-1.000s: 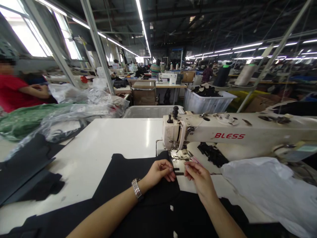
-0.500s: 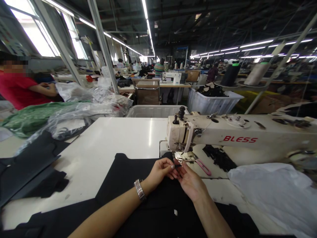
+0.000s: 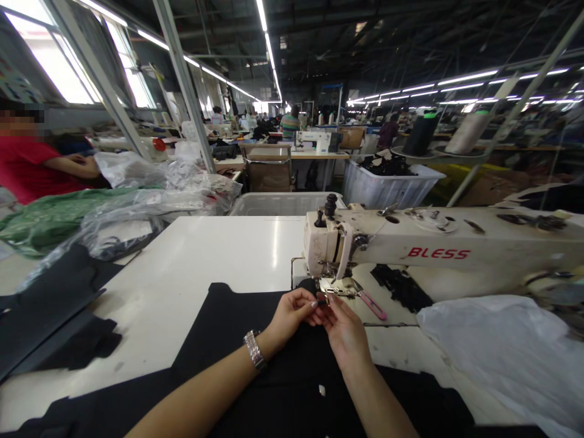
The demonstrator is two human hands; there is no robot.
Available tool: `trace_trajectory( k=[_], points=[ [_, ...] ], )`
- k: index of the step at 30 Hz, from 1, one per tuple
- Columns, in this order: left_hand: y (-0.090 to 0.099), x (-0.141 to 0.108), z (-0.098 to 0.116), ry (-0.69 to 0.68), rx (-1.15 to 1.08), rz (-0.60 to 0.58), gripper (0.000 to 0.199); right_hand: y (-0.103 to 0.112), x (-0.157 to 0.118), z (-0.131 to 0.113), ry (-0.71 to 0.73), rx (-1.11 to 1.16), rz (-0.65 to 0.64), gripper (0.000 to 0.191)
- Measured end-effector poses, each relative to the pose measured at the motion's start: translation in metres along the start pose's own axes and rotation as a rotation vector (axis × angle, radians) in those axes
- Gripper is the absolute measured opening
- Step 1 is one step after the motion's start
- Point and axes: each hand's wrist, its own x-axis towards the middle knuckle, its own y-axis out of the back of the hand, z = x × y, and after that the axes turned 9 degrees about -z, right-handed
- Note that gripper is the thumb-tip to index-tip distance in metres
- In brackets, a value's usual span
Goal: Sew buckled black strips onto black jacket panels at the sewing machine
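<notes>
Black fabric (image 3: 237, 316) lies across the white table, its far edge reaching under the head of the sewing machine (image 3: 322, 243). My left hand (image 3: 292, 313), with a metal watch on its wrist, pinches a small black fabric strip (image 3: 322, 302) just in front of the presser foot. On the strip's other side, my right hand (image 3: 344, 325) is closed at the fingertips on the same piece. The fingertips of both hands nearly touch, hiding part of the strip. Pink-handled thread snips (image 3: 371, 304) rest on the machine bed to the right of my hands.
Several black scraps (image 3: 401, 291) lie below the machine arm. A white plastic bag (image 3: 497, 340) spreads over the right side. Dark cut panels (image 3: 50, 304) and plastic-wrapped goods (image 3: 132, 210) sit at left, near a person in red (image 3: 36, 161). Beyond the table stands a plastic bin (image 3: 283, 204).
My right hand has shifted slightly left, its fingers drawing closer around the strip. My left hand keeps its pinch. The whole view has moved a little.
</notes>
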Motion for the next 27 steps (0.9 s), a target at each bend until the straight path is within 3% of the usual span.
trace_trajectory(
  k=[4, 9, 17, 23, 27],
  points=[
    [0.001, 0.0, -0.001, 0.011, 0.03, 0.042, 0.036, 0.003, 0.001, 0.008, 0.159, -0.137, 0.041, 0.026],
    [0.001, 0.001, 0.0, 0.015, 0.052, 0.086, 0.037, 0.009, 0.002, 0.014, 0.245, -0.308, 0.03, 0.025],
    [0.002, -0.001, 0.001, -0.036, 0.157, 0.071, 0.035, 0.01, 0.001, 0.012, 0.275, -0.411, -0.026, 0.017],
    [0.004, -0.008, 0.008, -0.044, 0.157, -0.082, 0.037, 0.009, 0.001, 0.008, 0.289, -0.331, -0.024, 0.02],
    [0.007, -0.005, 0.006, -0.078, 0.14, 0.031, 0.027, 0.003, -0.002, 0.007, 0.235, -0.278, -0.092, 0.021]
  ],
)
